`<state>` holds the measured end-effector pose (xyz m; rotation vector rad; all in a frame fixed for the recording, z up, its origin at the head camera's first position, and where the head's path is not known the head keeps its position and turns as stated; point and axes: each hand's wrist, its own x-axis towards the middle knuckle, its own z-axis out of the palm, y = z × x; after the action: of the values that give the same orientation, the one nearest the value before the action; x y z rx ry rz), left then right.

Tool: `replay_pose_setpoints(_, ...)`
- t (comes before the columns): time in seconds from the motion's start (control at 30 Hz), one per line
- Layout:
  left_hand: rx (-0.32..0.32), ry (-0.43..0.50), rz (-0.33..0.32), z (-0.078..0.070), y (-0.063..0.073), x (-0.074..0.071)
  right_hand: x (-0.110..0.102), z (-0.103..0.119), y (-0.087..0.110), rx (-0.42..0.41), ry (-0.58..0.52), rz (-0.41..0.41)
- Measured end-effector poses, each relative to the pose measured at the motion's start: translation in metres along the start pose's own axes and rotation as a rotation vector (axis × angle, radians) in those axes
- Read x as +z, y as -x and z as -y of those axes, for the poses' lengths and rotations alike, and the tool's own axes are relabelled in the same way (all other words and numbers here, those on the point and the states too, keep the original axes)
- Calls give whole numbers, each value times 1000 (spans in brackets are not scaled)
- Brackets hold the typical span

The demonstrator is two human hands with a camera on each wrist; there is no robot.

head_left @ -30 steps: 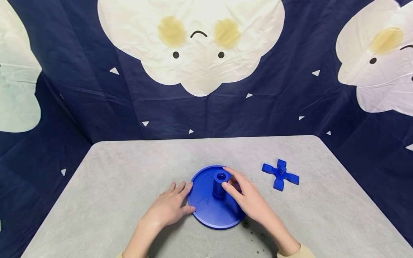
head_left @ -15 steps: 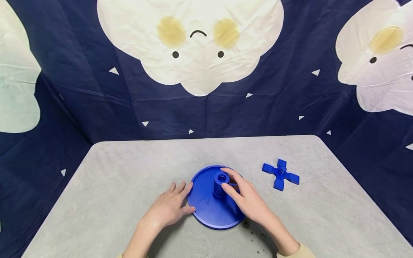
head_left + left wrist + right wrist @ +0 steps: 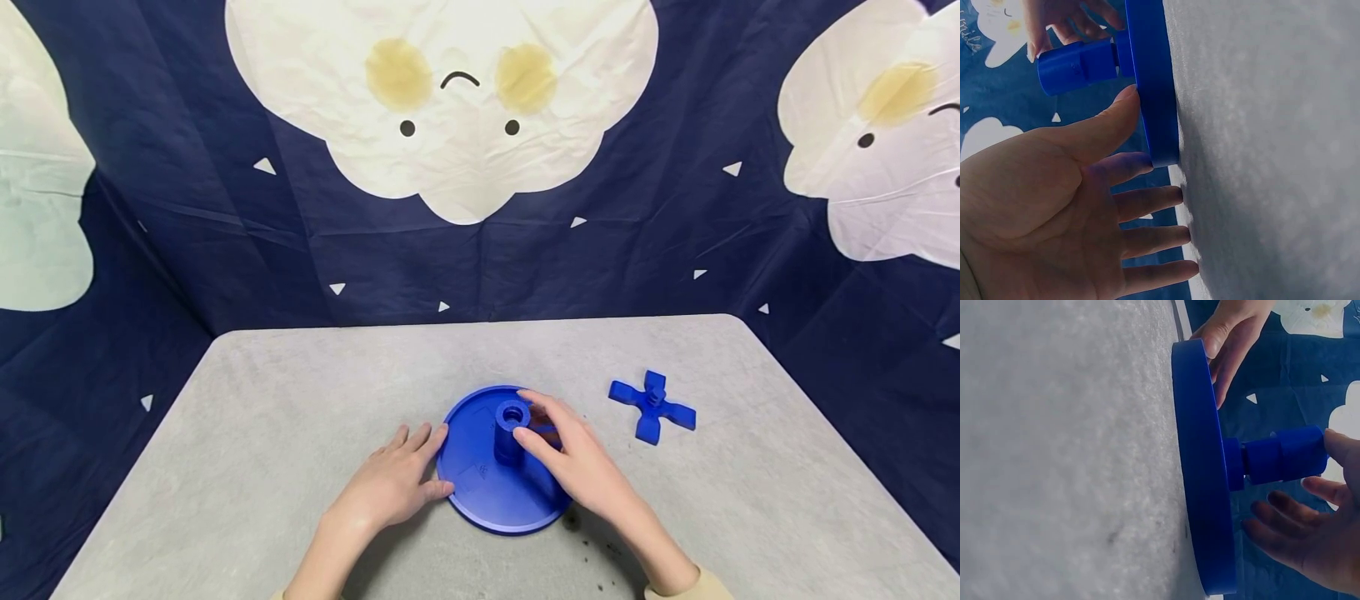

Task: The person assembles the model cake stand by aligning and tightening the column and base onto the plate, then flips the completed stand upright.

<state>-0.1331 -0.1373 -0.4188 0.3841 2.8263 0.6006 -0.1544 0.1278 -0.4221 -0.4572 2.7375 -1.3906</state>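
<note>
Right grip [image 3: 577, 458], nearer: thumb and fingers curled loosely about the post [image 3: 506, 447] near its top | post: long axis upright, mid-plate [image 3: 468, 496], left of right palm | left grip [image 3: 397, 479]: uncurled, touching rim

On your desk [image 3: 300, 392]: disc [image 3: 510, 504], right of your left hand [image 3: 395, 479]; on the disc, post [image 3: 508, 442], left of your right hand [image 3: 576, 461]; four-armed piece [image 3: 653, 407], far right. Behind: cloth [image 3: 532, 275].

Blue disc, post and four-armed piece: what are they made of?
Disc: probably plastic, satin; soft sheen, no grain visible. Post: likely plastic too, smooth, uniformly blue. Four-armed piece: perhaps the same plastic, judging by the matching blue; too small to judge finish.
</note>
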Motion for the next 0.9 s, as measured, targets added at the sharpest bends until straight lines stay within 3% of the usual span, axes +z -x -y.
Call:
replay_pose_setpoints(0.23, -3, -1, 0, -1, 0, 0, 3, 1, 3, -21, -63, 82)
replay_pose_setpoints(0.9, -1, 18, 11, 0, 0, -1, 2, 1, 1, 11, -23, 14)
